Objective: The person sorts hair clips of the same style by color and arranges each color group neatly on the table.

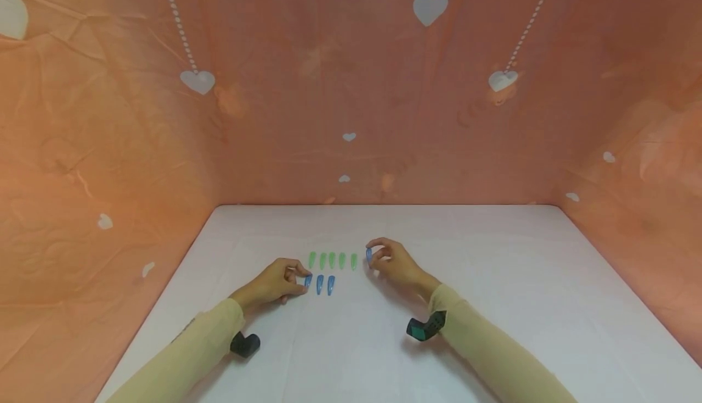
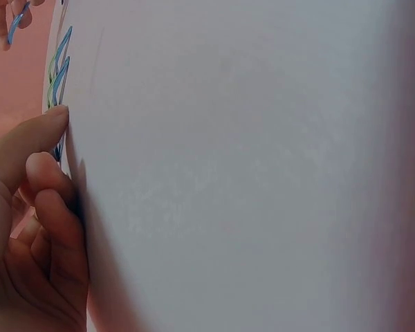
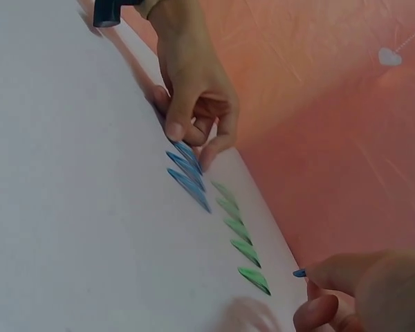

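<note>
My left hand (image 1: pixel 278 281) has its thumb and a finger at the two ends of a blue snap hair clip (image 1: pixel 308 281), the leftmost of the blue row. Two more blue clips, a middle one (image 1: pixel 320 285) and a right one (image 1: pixel 331 285), lie beside it on the white table. Farther back runs a row of several green hair clips (image 1: pixel 331 260). Off the right end of that row, my right hand (image 1: pixel 397 261) pinches another blue hair clip (image 1: pixel 369 255) between thumb and finger. The right wrist view shows only a tip of this held clip (image 3: pixel 300 273).
The white tabletop (image 1: pixel 351 354) meets an orange cloth backdrop (image 1: pixel 351 86) with white hearts at the back and both sides. A dark wrist camera (image 1: pixel 245 345) sits under the left sleeve, and a second wrist camera (image 1: pixel 426 326) is on the right one.
</note>
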Motion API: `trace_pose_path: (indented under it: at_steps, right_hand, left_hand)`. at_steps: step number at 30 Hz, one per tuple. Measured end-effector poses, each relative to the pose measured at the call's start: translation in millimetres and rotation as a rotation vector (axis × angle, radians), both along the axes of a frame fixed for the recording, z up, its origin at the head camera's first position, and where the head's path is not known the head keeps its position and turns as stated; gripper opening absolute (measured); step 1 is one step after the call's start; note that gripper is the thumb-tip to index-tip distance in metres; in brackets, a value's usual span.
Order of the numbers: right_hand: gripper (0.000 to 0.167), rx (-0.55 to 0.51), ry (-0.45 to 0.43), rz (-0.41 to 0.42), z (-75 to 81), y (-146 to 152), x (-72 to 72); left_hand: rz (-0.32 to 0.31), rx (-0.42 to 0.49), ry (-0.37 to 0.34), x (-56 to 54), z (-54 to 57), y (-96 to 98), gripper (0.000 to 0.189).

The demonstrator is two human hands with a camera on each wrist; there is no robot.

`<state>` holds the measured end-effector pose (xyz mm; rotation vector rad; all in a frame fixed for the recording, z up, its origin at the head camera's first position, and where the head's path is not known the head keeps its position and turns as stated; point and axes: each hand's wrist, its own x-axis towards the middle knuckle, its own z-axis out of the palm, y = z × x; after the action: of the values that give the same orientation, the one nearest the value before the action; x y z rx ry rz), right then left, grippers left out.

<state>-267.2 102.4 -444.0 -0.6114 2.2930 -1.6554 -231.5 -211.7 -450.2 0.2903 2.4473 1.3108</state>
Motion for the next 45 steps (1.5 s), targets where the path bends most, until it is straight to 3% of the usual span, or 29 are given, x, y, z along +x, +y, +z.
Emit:
trace_pose_path:
  at_steps: [15, 32, 45]
  right_hand:
    - [0.039, -0.011, -0.004, 0.062, -10.1, -20.5, 9.7]
    - [0.035, -0.039, 0.077, 0.128, -23.4, -39.3, 17.9]
    - [0.032, 0.022, 0.119, 0.166, -26.0, -45.7, 22.6]
  left_hand:
    - [0.006, -0.001, 0.012, 1.3, 2.9, 2.2, 0.036]
    - [0.007, -0.005, 0.008, 1.4, -0.1, 2.3, 0.037]
    - [-0.003, 0.014, 0.021, 1.0, 0.8, 2.2, 0.037]
